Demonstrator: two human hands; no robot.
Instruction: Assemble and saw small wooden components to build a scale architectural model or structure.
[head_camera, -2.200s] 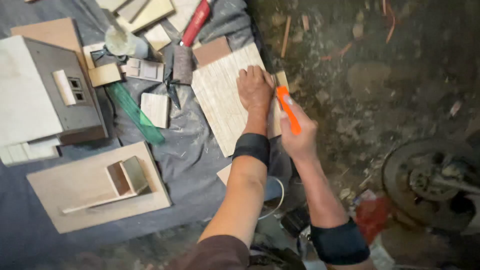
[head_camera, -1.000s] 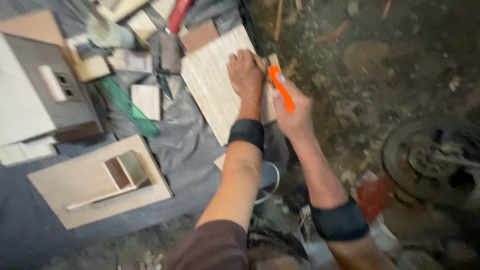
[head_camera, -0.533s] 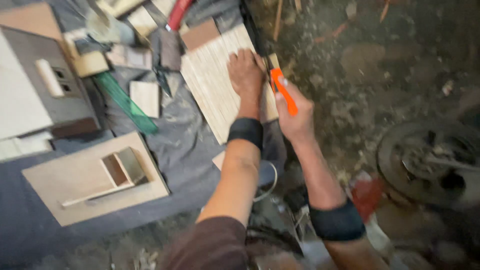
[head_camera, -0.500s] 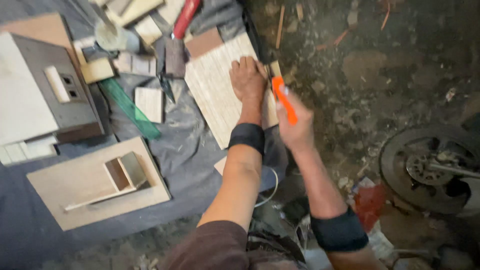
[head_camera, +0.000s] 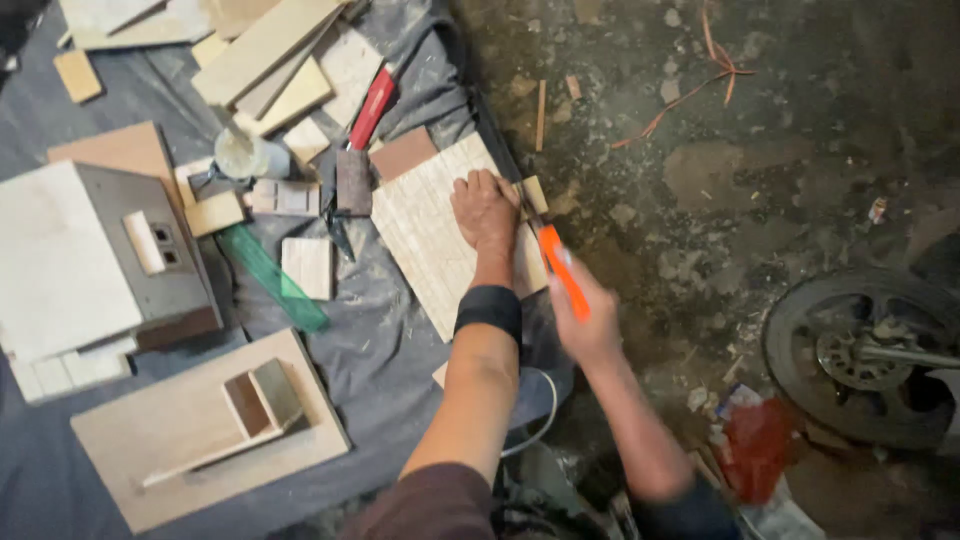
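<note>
The right hand (head_camera: 590, 325) is smeared by motion, so its grip on the orange knife (head_camera: 563, 270) cannot be made out, and the blade tip is hidden past the left hand (head_camera: 484, 208). That hand covers part of the pale board (head_camera: 425, 235). The wheel (head_camera: 870, 355) at right is cut off by the edge.

Makeshift workshop: wood offcuts (head_camera: 262, 50), dirty floor (head_camera: 780, 150).

Left hand (head_camera: 485, 208) presses a pale board (head_camera: 430, 235); right hand (head_camera: 585, 325) grips an orange knife (head_camera: 562, 270).
</note>
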